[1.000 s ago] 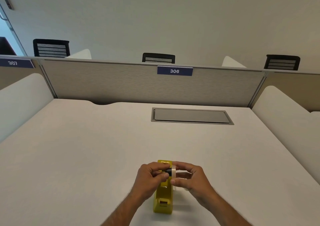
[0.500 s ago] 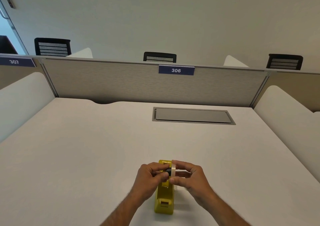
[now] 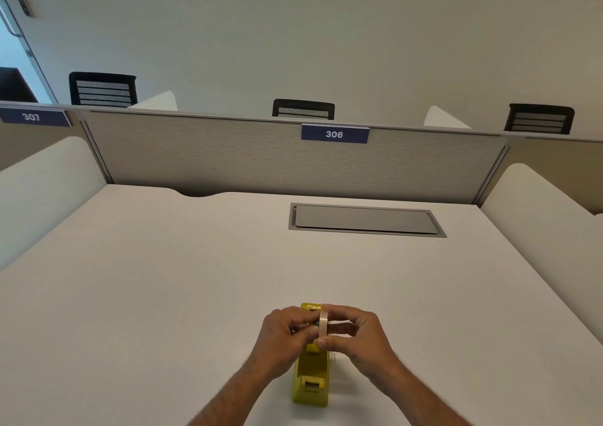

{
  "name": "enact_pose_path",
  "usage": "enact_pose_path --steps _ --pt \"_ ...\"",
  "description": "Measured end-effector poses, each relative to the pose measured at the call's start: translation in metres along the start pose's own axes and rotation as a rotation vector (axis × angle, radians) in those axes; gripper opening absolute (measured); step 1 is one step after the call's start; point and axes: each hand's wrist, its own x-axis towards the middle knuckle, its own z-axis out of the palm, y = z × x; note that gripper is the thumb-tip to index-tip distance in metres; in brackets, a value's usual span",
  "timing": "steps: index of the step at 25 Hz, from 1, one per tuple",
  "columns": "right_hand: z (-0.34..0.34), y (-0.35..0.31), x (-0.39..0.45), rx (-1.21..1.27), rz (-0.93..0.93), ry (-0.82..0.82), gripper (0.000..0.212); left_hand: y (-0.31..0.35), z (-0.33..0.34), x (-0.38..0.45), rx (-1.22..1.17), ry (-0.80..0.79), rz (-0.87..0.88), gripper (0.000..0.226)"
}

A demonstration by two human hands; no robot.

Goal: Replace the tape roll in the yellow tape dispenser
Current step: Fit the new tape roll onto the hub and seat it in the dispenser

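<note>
Both hands pinch one narrow, pale translucent tape roll (image 3: 323, 324), held on edge just above the far half of the dispenser. Right hand (image 3: 357, 336): thumb under the roll's near rim, index finger curled over its far rim, remaining fingers loosely bent to the right. Left hand (image 3: 287, 336): fingertips closed against the roll's left face, where a small dark hub piece shows between thumb and forefinger; how far it sits in the core cannot be told.

Yellow plastic tape dispenser (image 3: 310, 380) stands upright on the white desk top (image 3: 146, 295), near edge centre, long axis running near to far, cutter end toward the near side. Its far end shows just beyond the knuckles; its middle is hidden by the hands.

Farther out on the desk, right of centre: grey rectangular cable-access flap (image 3: 365, 219), closed, well apart from the dispenser. Beige fabric partition (image 3: 228, 158) closes the far side and carries a blue number plate "306" (image 3: 334, 134). White curved side screens stand left and right.
</note>
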Motion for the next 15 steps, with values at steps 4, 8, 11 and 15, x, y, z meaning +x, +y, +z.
enact_pose_path --steps 4,8,11,15 --pt "0.005 -0.003 0.003 -0.157 -0.009 0.022 0.053 -0.003 -0.003 0.001 0.054 -0.023 0.02 0.056" --pt "0.009 -0.004 0.005 -0.272 -0.05 0.04 0.051 -0.008 -0.008 0.006 0.11 0.002 -0.007 0.037" --pt "0.011 -0.005 0.009 -0.305 -0.062 0.063 0.05 -0.013 -0.012 0.006 0.141 0.053 -0.049 0.034" --pt "0.014 -0.007 0.012 -0.294 -0.052 0.094 0.05 -0.018 -0.012 0.0 0.111 -0.023 -0.025 0.062"
